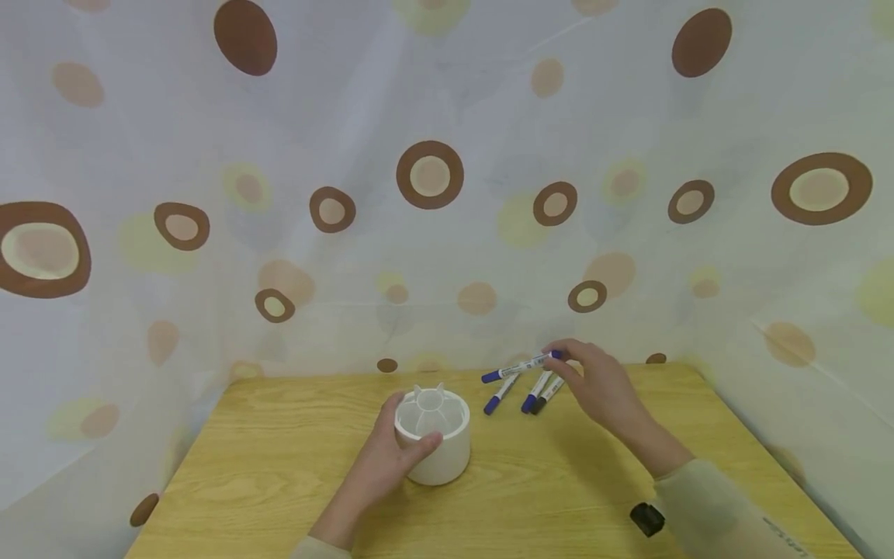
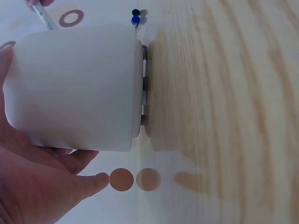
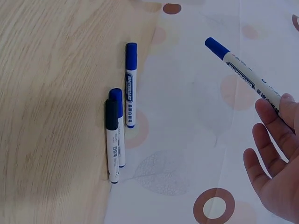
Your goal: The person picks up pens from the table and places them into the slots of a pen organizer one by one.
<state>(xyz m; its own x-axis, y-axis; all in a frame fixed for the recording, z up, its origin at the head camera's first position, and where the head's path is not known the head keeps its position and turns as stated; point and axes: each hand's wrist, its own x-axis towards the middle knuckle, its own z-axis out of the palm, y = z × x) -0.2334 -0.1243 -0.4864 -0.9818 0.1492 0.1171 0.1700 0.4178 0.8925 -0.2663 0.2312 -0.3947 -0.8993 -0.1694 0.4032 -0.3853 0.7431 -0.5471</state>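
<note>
above the table's far edge, right hand [image 1: 601,380] pinches a blue marker [image 1: 520,366]; left hand [image 1: 391,458] grips the white holder [image 1: 436,442].

Pale beige long sleeves, small black device at the right sleeve's cuff, bare hands

A light wooden worktop [image 1: 279,466] with a pale grain fills the lower part of the head view. Behind it and along both sides hangs a thin white curtain [image 1: 447,256] — printed with brown rings, tan ovals and faint yellow spots. The light is soft and even, with only weak shadows.
</note>
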